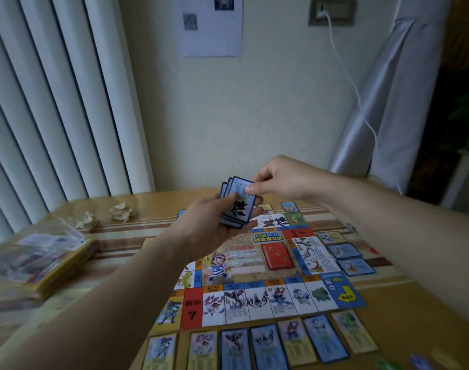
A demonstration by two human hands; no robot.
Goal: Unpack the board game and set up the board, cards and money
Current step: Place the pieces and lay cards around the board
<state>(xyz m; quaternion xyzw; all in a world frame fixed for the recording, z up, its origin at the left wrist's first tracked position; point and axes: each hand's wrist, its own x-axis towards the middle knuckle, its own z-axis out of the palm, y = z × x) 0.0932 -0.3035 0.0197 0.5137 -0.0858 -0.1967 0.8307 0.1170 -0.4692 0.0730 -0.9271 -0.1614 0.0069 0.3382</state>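
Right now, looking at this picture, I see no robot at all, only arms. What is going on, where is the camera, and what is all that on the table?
There is no machine here: a person works with two bare hands. The single picture comes from a camera worn on the head, looking forward and down. On the table lies an opened game board, with a red deck on its middle. A row of cards lies along its near edge, and more cards lie beside its right edge. To the left sit a blurred yellow box and crumpled paper balls. The left hand holds a stack of cards, and the right hand pinches the top card of it.
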